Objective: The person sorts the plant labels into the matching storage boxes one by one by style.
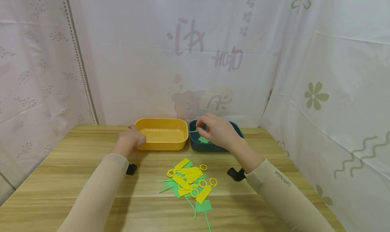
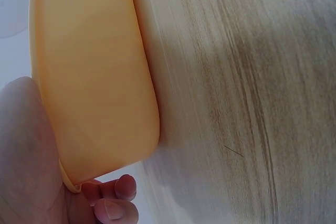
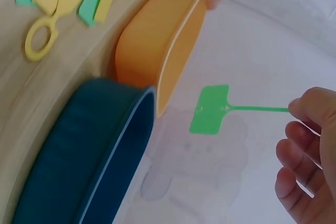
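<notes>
My left hand (image 1: pixel 131 138) grips the left end of the yellow bin (image 1: pixel 163 146), its fingers (image 2: pixel 116 211) curled round the rim at the corner. Over the dark blue bin (image 1: pixel 213 147), my right hand (image 1: pixel 220 130) pinches a green tag (image 3: pixel 210 109) by the end of its thin stem, between thumb and finger. The tag's flat plate points away from the fingertips. Part of the blue bin's inside is hidden by the right hand in the head view.
Nearer me on the wooden table (image 1: pixel 152 205) lies a pile of yellow ring tags (image 1: pixel 203 193) and green stemmed tags (image 1: pixel 203 206), overlapping. The two bins stand side by side at the back, before a printed curtain (image 1: pixel 137 73).
</notes>
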`<state>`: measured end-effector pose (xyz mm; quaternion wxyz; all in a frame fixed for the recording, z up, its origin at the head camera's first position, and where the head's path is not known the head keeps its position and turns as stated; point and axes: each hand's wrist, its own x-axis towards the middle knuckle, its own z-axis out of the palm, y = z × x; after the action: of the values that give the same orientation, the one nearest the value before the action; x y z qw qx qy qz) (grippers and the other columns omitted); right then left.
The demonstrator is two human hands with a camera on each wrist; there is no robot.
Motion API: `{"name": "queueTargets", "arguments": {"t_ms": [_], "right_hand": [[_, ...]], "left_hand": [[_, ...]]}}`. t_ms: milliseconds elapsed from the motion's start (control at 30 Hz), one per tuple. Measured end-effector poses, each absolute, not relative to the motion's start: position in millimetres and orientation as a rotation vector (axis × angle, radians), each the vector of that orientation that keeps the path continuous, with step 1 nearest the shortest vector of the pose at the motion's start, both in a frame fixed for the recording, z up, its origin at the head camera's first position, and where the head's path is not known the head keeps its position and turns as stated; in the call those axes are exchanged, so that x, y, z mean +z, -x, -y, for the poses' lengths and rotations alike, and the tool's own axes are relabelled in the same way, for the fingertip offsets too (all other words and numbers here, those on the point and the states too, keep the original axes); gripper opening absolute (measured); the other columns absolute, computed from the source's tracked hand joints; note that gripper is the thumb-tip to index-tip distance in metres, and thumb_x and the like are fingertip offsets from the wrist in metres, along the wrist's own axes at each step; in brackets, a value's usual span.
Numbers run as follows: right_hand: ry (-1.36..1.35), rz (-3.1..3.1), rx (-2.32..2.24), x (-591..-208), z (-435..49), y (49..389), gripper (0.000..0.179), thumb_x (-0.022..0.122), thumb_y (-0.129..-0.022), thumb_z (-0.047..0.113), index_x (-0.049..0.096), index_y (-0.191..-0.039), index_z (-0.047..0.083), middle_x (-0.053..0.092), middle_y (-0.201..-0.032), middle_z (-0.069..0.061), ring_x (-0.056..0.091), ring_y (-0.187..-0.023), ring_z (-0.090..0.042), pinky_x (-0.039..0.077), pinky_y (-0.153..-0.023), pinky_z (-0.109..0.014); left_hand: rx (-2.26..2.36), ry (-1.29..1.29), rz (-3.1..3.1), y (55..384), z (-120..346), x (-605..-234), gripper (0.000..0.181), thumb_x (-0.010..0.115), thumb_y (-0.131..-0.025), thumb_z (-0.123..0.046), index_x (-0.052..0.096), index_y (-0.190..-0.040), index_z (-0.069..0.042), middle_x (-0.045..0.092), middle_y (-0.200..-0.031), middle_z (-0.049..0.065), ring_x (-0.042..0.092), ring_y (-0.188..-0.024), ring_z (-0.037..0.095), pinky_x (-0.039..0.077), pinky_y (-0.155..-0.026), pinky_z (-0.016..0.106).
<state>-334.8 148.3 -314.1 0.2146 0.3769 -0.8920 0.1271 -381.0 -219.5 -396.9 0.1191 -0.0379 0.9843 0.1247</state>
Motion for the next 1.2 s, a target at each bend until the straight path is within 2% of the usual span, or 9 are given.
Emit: {"name": "queueTargets", "arguments": {"t_ms": [100, 300, 400, 600, 733, 900, 1000, 1067, 1200], "right_hand": [[-0.967, 2.535, 0.374, -313, -155, 344, 0.008, 0.075, -0.104, 0.019, 0.075, -0.112, 0.015, 0.071, -0.107, -0.003, 0.055, -0.075, -0.013, 0.048, -0.061, -0.027], [-0.836, 2.646, 0.419, -317, -170, 361, 0.011, 0.072, -0.105, 0.02, 0.074, -0.114, 0.014, 0.072, -0.12, -0.006, 0.063, -0.091, -0.022, 0.058, -0.079, -0.039], [-0.795, 2.665, 0.433, -320, -179, 370, 0.012, 0.073, -0.104, 0.019, 0.075, -0.114, 0.012, 0.071, -0.12, -0.007, 0.066, -0.096, -0.026, 0.06, -0.084, -0.044], [-0.698, 2.721, 0.407, -328, -196, 385, 0.013, 0.072, -0.105, 0.02, 0.074, -0.115, 0.012, 0.069, -0.122, -0.008, 0.068, -0.109, -0.029, 0.06, -0.095, -0.048], [-0.627, 2.773, 0.401, -334, -205, 390, 0.013, 0.07, -0.106, 0.021, 0.073, -0.115, 0.013, 0.069, -0.125, -0.008, 0.069, -0.112, -0.031, 0.06, -0.097, -0.05], [-0.579, 2.805, 0.405, -340, -213, 395, 0.012, 0.069, -0.106, 0.021, 0.072, -0.114, 0.012, 0.069, -0.126, -0.01, 0.069, -0.112, -0.032, 0.059, -0.096, -0.051], [-0.556, 2.813, 0.399, -343, -218, 397, 0.013, 0.069, -0.107, 0.021, 0.072, -0.115, 0.012, 0.068, -0.126, -0.011, 0.069, -0.11, -0.032, 0.058, -0.094, -0.051], [-0.541, 2.821, 0.397, -345, -221, 399, 0.013, 0.068, -0.107, 0.021, 0.072, -0.116, 0.012, 0.068, -0.127, -0.012, 0.069, -0.109, -0.032, 0.058, -0.094, -0.052], [-0.512, 2.84, 0.403, -347, -224, 398, 0.015, 0.068, -0.108, 0.023, 0.071, -0.117, 0.012, 0.067, -0.128, -0.013, 0.068, -0.108, -0.033, 0.057, -0.095, -0.053]], "left_hand": [[0.375, 0.109, -2.872, 380, 220, -396, 0.087, 0.03, -0.106, -0.032, -0.004, -0.162, 0.025, 0.07, -0.127, 0.04, 0.069, -0.106, 0.046, 0.05, -0.112, 0.066], [0.369, 0.111, -2.886, 381, 220, -398, 0.088, 0.03, -0.105, -0.032, -0.003, -0.163, 0.025, 0.067, -0.132, 0.043, 0.068, -0.108, 0.047, 0.051, -0.11, 0.066], [0.375, 0.12, -2.887, 383, 221, -399, 0.088, 0.031, -0.104, -0.031, -0.004, -0.163, 0.024, 0.067, -0.132, 0.043, 0.068, -0.108, 0.046, 0.051, -0.111, 0.065], [0.381, 0.112, -2.886, 384, 220, -399, 0.088, 0.031, -0.104, -0.03, -0.003, -0.162, 0.025, 0.063, -0.138, 0.045, 0.066, -0.122, 0.053, 0.047, -0.115, 0.067], [0.382, 0.104, -2.884, 383, 221, -400, 0.088, 0.031, -0.104, -0.031, -0.004, -0.162, 0.026, 0.066, -0.135, 0.043, 0.068, -0.114, 0.049, 0.049, -0.112, 0.066], [0.394, 0.101, -2.882, 382, 222, -398, 0.089, 0.032, -0.104, -0.032, -0.005, -0.162, 0.025, 0.074, -0.116, 0.035, 0.065, -0.092, 0.038, 0.055, -0.101, 0.06], [0.405, 0.105, -2.885, 381, 221, -398, 0.089, 0.032, -0.104, -0.031, -0.005, -0.163, 0.025, 0.075, -0.105, 0.029, 0.062, -0.085, 0.034, 0.056, -0.094, 0.055], [0.405, 0.107, -2.887, 381, 220, -398, 0.089, 0.032, -0.104, -0.031, -0.004, -0.163, 0.024, 0.075, -0.106, 0.029, 0.063, -0.085, 0.035, 0.056, -0.093, 0.054], [0.393, 0.109, -2.892, 382, 221, -399, 0.089, 0.032, -0.104, -0.032, -0.003, -0.163, 0.025, 0.071, -0.125, 0.038, 0.068, -0.101, 0.043, 0.055, -0.103, 0.06]]}}
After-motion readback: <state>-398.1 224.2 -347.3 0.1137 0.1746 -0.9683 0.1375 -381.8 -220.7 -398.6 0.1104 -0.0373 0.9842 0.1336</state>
